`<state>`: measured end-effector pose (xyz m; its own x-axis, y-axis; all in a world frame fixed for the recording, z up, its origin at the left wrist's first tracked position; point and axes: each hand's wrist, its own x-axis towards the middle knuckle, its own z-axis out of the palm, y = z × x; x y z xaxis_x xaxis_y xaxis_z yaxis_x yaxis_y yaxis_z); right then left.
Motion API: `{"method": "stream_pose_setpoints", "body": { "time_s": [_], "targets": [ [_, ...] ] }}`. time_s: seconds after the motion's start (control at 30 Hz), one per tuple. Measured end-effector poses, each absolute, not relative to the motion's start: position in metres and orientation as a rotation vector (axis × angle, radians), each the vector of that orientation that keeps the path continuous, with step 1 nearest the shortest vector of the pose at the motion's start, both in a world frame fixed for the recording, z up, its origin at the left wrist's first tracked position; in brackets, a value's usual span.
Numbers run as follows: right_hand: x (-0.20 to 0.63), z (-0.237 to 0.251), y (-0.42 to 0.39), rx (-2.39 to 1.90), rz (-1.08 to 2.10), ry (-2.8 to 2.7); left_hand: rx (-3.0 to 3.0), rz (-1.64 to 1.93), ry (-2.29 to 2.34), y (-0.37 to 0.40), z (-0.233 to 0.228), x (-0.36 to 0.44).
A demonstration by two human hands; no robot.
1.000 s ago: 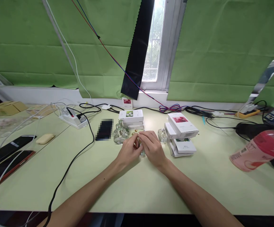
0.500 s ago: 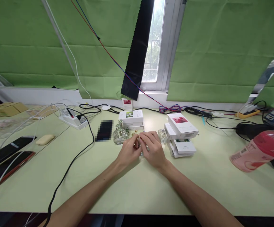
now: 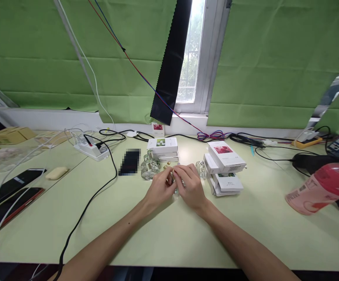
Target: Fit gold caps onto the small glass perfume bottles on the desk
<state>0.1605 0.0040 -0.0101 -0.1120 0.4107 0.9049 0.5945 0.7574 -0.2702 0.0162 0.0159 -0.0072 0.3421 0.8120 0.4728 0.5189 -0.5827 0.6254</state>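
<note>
My left hand [image 3: 161, 184] and my right hand [image 3: 190, 183] meet at the middle of the table, fingers closed together around a small glass perfume bottle [image 3: 175, 192]. Most of that bottle is covered by my fingers; only a bit of clear glass shows below them. Just left of my left hand stands a cluster of clear glass perfume bottles [image 3: 149, 170] with silvery necks. Another clear glass bottle [image 3: 200, 169] is close to my right hand, beside the boxes. Small gold-coloured pieces [image 3: 167, 165] lie behind my fingertips.
White cartons [image 3: 224, 157] with printed flowers are stacked on the right, more white boxes [image 3: 162, 145] behind my hands. A dark pixelated phone-like slab [image 3: 130, 162] lies left. A black cable [image 3: 90, 199] crosses the left side. At far right is a pink bottle [image 3: 312, 193].
Both hands stay together in the same place on the bottle, with only slight finger movement. The whole view has shifted a little.
</note>
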Motion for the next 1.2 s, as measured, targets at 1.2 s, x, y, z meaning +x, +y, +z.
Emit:
{"method": "stream_pose_setpoints", "body": {
  "time_s": [1.2],
  "targets": [
    [0.1595,-0.0178,0.0023,-0.783,-0.060,-1.714,2.280,1.120,1.166,0.0167,-0.0073,0.0164]
  ]
}}
